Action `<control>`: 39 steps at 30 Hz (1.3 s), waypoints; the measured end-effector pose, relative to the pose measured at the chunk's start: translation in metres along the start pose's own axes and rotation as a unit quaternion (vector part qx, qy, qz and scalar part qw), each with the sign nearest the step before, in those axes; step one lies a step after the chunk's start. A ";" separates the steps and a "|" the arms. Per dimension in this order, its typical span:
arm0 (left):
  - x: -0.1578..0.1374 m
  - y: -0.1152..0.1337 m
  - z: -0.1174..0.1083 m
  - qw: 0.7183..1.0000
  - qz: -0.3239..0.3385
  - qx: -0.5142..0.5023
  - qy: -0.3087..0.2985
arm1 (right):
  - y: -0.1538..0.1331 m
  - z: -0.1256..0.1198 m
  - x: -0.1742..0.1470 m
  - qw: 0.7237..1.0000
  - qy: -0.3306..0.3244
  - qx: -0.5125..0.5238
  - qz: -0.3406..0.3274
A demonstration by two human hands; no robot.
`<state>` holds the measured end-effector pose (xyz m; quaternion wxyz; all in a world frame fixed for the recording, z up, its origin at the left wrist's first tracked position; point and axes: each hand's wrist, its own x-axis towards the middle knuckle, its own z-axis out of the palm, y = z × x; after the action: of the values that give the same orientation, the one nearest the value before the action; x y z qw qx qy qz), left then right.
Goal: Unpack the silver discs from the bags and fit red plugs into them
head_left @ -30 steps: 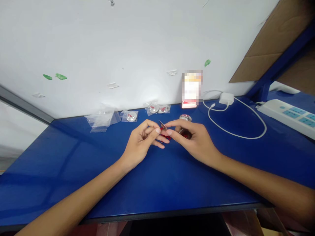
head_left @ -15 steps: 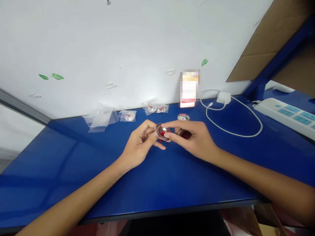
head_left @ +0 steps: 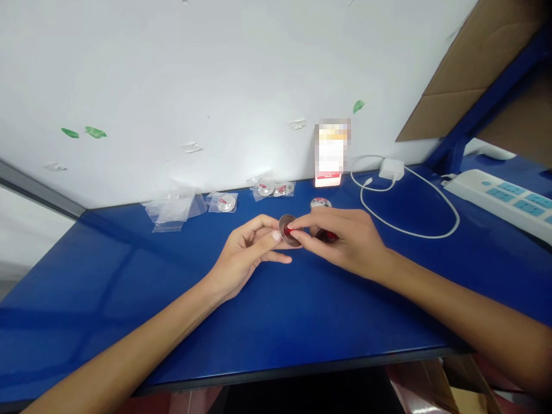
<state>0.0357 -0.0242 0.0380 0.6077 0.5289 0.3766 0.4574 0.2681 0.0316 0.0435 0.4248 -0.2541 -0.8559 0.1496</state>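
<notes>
My left hand holds a small metal finger cymbal by its rim, with the thumb in front and fingers behind. In the middle of that cymbal's hollow, the thumb and forefinger of my right hand pinch a red cord. Under the curled right palm sits another cymbal with red in it, mostly hidden by the fingers. Just behind the right hand, a third cymbal with a red cord lies on the blue table.
Clear bags with cymbals and more bagged ones lie along the wall. Loose plastic bags are at left. A lit phone leans on the wall. A charger with white cable and a power strip lie right.
The cymbal between my hands has tilted, turning its hollow more toward the right. My right fingertips have moved from its rim and inside to pinch the red cord at its middle.
</notes>
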 end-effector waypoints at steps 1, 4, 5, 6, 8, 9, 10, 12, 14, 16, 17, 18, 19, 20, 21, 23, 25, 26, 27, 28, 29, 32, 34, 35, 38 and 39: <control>0.000 0.000 0.000 1.000 -0.005 -0.003 0.004 | 0.000 0.001 0.000 1.000 -0.001 -0.010 0.002; -0.001 -0.001 -0.001 1.000 -0.017 -0.010 0.005 | 0.002 0.005 -0.002 1.000 0.004 -0.030 0.008; -0.001 0.000 -0.001 1.000 -0.019 -0.008 0.004 | 0.003 0.006 -0.003 0.999 0.003 -0.030 0.009; -0.001 0.001 -0.001 1.000 -0.020 -0.004 0.004 | 0.005 0.008 -0.004 1.000 -0.002 -0.029 0.010; -0.001 0.003 0.000 1.000 -0.025 0.011 0.010 | 0.007 0.009 -0.004 1.000 -0.019 -0.022 0.011; -0.001 0.004 0.001 0.999 -0.028 0.018 0.017 | 0.007 0.009 -0.004 0.999 -0.029 -0.017 0.010; 0.000 0.006 0.001 0.999 -0.030 0.025 0.025 | 0.008 0.008 -0.004 0.999 -0.040 -0.012 0.007; 0.000 0.007 0.000 0.998 -0.031 0.034 0.042 | 0.009 0.005 -0.003 0.998 -0.059 -0.013 0.000; 0.001 0.007 -0.001 0.997 -0.026 0.043 0.057 | 0.011 0.001 -0.001 0.996 -0.075 -0.036 -0.007; 0.001 0.006 -0.003 0.996 -0.018 0.056 0.066 | 0.012 -0.002 -0.001 0.994 -0.082 -0.065 -0.017; 0.002 0.006 -0.003 0.996 -0.012 0.063 0.070 | 0.013 -0.003 -0.001 0.994 -0.082 -0.073 -0.023; 0.002 0.005 -0.003 0.995 -0.005 0.070 0.072 | 0.013 -0.003 -0.001 0.994 -0.081 -0.075 -0.028; 0.002 0.005 -0.003 0.994 0.003 0.077 0.073 | 0.013 -0.004 -0.001 0.994 -0.080 -0.072 -0.033; 0.002 0.004 -0.003 0.994 0.011 0.083 0.072 | 0.013 -0.003 -0.001 0.994 -0.080 -0.069 -0.035; 0.003 0.004 -0.003 0.993 0.019 0.088 0.072 | 0.012 -0.003 -0.002 0.994 -0.079 -0.066 -0.036; 0.003 0.004 -0.004 0.992 0.034 0.099 0.074 | 0.011 -0.002 -0.002 0.995 -0.072 -0.061 -0.035; 0.004 0.003 -0.006 0.989 0.049 0.112 0.081 | 0.009 -0.001 -0.002 0.997 -0.059 -0.044 -0.036; 0.004 0.004 -0.006 0.988 0.055 0.119 0.083 | 0.009 -0.001 -0.001 0.998 -0.054 -0.029 -0.035; 0.004 0.004 -0.006 0.987 0.059 0.125 0.085 | 0.009 -0.001 -0.001 0.998 -0.051 -0.012 -0.030; 0.004 0.004 -0.006 0.986 0.062 0.132 0.086 | 0.009 -0.002 0.000 0.999 -0.050 0.004 -0.022; 0.003 0.005 -0.005 0.984 0.064 0.138 0.089 | 0.010 -0.002 0.001 0.999 -0.050 0.018 -0.013; 0.002 0.006 -0.004 0.979 0.066 0.161 0.107 | 0.013 -0.004 0.002 0.998 -0.053 0.044 -0.005; 0.003 0.006 -0.006 0.971 0.073 0.186 0.128 | 0.014 -0.003 0.001 0.996 -0.070 0.059 -0.016; 0.004 0.006 -0.008 0.967 0.076 0.198 0.142 | 0.014 -0.003 0.001 0.994 -0.082 0.066 -0.020; 0.009 0.004 -0.020 0.955 0.089 0.216 0.184 | 0.011 0.000 -0.001 0.990 -0.107 0.085 -0.019; 0.011 0.004 -0.024 0.952 0.091 0.218 0.195 | 0.010 0.000 0.000 0.990 -0.106 0.091 -0.016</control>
<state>0.0157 -0.0060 0.0387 0.3480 0.5807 0.5286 0.5121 0.2717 0.0396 0.0389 0.3556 -0.1832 -0.8830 0.2457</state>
